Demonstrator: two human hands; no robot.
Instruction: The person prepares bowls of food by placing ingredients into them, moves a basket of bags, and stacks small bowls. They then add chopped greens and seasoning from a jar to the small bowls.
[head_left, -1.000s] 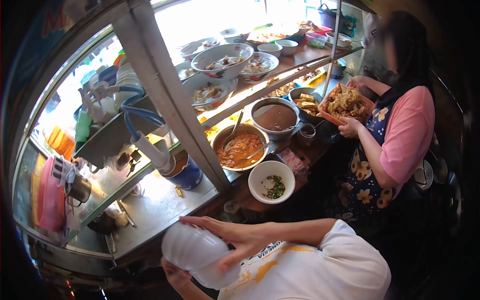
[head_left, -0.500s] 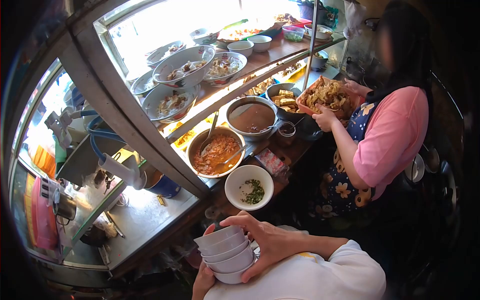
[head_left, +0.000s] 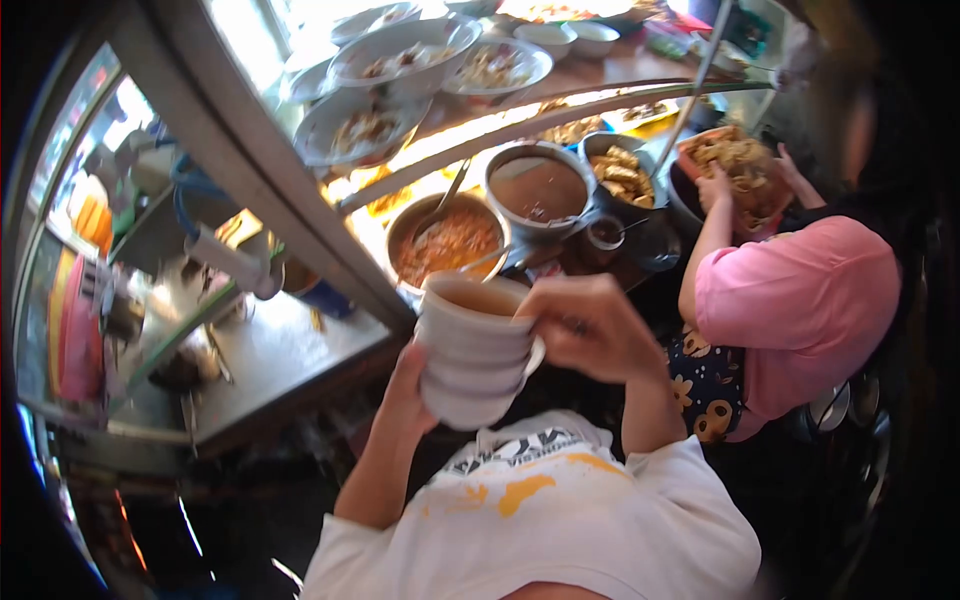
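A stack of several white cups (head_left: 475, 355) is held up in front of my chest, tilted so the inside of the top one shows. My left hand (head_left: 408, 388) is wrapped round the left side of the stack. At the top right rim, my right hand (head_left: 590, 325) pinches the uppermost cup; it is blurred by motion. Just beyond the cups stands a pot of red-orange stew (head_left: 450, 240) with a ladle in it. The white bowl with chopped greens is hidden behind the cups and my hands.
A pot of brown sauce (head_left: 538, 190) and a pot of fried pieces (head_left: 620, 175) stand behind. Noodle bowls (head_left: 405, 60) fill the glass shelf. At the right, a co-worker in a pink shirt (head_left: 800, 300) holds an orange basin of food (head_left: 735, 180). A metal counter (head_left: 290, 370) lies left.
The cup stack is raised and its top opening now faces me. My right hand has moved up to its rim. The view has shifted, and the co-worker's basin appears farther right.
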